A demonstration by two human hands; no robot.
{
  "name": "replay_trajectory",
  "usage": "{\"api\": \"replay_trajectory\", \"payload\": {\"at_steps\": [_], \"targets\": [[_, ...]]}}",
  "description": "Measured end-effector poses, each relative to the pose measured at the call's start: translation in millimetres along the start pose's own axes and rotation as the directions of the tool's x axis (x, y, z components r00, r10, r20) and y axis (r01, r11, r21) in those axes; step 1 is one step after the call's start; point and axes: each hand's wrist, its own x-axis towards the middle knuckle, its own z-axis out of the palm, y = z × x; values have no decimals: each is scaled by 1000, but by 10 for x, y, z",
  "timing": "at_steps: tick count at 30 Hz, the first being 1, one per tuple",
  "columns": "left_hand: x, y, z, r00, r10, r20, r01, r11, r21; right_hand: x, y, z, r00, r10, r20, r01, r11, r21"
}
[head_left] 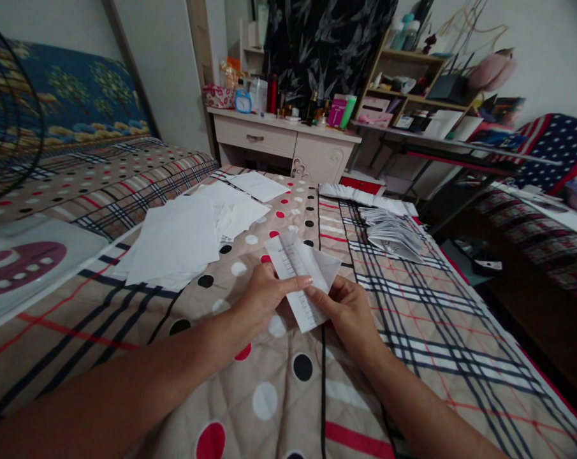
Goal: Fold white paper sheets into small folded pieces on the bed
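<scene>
Between my two hands is a folded sheet of paper, white with rows of print on its upper strip and a loose corner angled out to the right. My left hand pinches its left side, thumb laid across the printed strip. On the right side my right hand grips it with the thumb on top; the other fingers are partly hidden beneath. To the left lies a spread pile of white sheets. At the right sit a stack of folded papers and a long row of folded papers.
All of this lies on a dotted and plaid bedspread. At the far left are a fan guard and a clear plastic package with a purple print. Behind the bed stand a cluttered dresser and a desk with shelves.
</scene>
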Motion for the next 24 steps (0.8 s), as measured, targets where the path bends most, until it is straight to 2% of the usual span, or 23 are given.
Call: {"api": "replay_trajectory", "payload": {"at_steps": [12,16,18,20,24], "targets": [[202,175,-236,995,89,-43,-87,995,53,-7,17,-54,987,126,95,-129,991,27],[261,208,-307,995,91,-47,-86,992,93,1,23,-61,986,126,105,-130,991,29],[278,221,-328,991,121,-55,-114,987,109,4,16,-71,993,104,59,-106,994,21],[288,238,-348,982,173,-70,-162,977,139,13,8,-104,996,71,-47,-71,997,2],[296,281,-392,983,182,-12,-170,936,310,77,-2,-257,964,-29,-266,17,999,-47]]}}
